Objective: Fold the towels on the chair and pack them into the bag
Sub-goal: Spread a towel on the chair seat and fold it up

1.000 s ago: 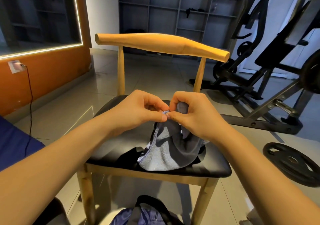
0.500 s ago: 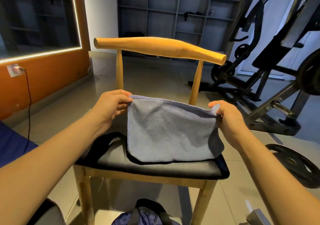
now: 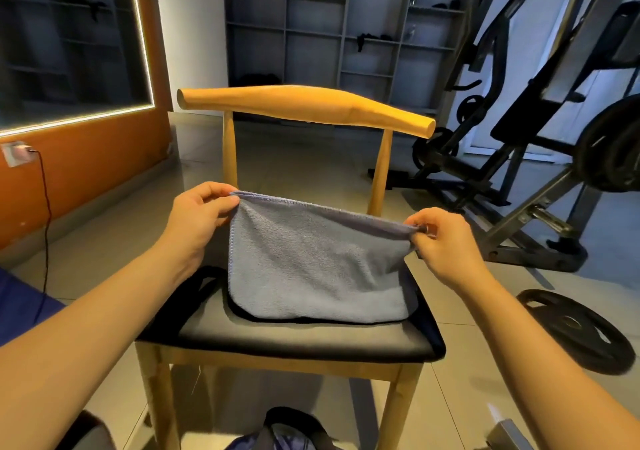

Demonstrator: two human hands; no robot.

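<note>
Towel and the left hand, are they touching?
Touching. The head view shows the left hand pinching a top corner of the gray towel between thumb and fingers.

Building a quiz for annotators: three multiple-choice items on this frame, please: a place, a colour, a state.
1. Where is the bag? A on the seat; B low, in front of the chair; C on a shelf.
2. The held towel is: A red; B white; C grey-blue.
3. The towel is: A spread between both hands; B lying untouched; C bunched in one hand.
B, it shows at the bottom edge; C, by its cloth; A, left hand and right hand pinch its top corners.
</note>
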